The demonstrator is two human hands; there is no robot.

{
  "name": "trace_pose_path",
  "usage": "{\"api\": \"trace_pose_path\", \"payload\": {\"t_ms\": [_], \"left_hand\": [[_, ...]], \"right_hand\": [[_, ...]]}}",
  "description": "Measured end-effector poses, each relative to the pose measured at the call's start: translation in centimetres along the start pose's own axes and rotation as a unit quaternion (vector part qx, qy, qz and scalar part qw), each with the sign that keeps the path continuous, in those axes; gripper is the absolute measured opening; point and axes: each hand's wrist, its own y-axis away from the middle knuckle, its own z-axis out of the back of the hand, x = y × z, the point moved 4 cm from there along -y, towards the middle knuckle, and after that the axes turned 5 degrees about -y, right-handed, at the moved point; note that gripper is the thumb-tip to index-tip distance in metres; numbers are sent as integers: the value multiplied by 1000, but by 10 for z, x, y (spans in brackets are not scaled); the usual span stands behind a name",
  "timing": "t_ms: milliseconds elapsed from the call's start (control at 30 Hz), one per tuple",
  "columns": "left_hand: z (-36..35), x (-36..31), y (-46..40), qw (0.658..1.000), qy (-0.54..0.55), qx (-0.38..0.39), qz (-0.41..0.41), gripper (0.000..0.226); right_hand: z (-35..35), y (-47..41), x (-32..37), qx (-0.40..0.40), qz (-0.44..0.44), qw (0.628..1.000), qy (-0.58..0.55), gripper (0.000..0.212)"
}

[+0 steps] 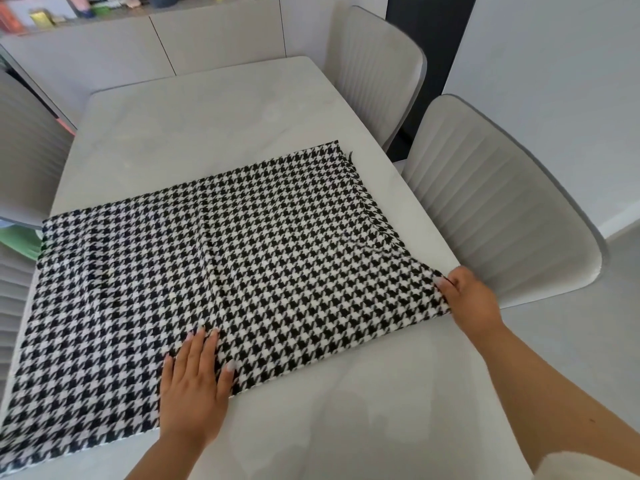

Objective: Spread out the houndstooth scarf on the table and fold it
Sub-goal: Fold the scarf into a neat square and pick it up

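Left hand (195,386): fingers straight and spread, palm pressed flat on the near hem of the houndstooth scarf (221,271); I read it as the anchor, and I would hold it down while the other side works.
Right hand (467,299): fingers curled, pinching the scarf's near right corner at the table (214,119) edge; the thumb side is hidden, so I cannot tell how deep the pinch goes.
Cloth between the grips: nearly taut, with a shallow crease running away from the flat palm toward the far edge; I judge a gentle pull outward from the pinch would take it out.
Cloth left of the palm: spills past the table's left edge, so my pull should stay light or that overhang may drag the whole piece.
Step in hand: spreading, close to done by my reading; folding not yet begun.
Far corner beyond the pinch: fringe (350,157) looks bunched and slightly turned; I would square it before lifting any edge.
Chairs (491,202): just beside the pinching hand, so I would keep the corner low over the table.
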Motion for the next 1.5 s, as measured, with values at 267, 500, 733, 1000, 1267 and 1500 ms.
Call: {"api": "trace_pose_path", "payload": {"t_ms": [267, 500, 733, 1000, 1267, 1500], "left_hand": [[4, -2, 1, 1000, 5, -14, -2, 89], [1, -1, 2, 1000, -15, -23, -7, 82], [4, -2, 4, 1000, -21, -11, -17, 65], [-2, -1, 3, 999, -17, -22, -19, 62], [16, -2, -8, 999, 50, -21, 4, 68], [37, 15, -94, 1000, 3, 1, -14, 75]], "right_hand": [[-19, -6, 15, -49, -29, 993, 101, 51], [-31, -25, 40, -11, -38, 994, 100, 60], [-32, -63, 92, -52, 25, 994, 89, 46], [-62, -128, 126, -33, 47, 975, 213, 17], [-82, -106, 163, -136, 67, 972, 180, 36], [-175, -33, 207, 156, 296, 916, 221, 65]]}}
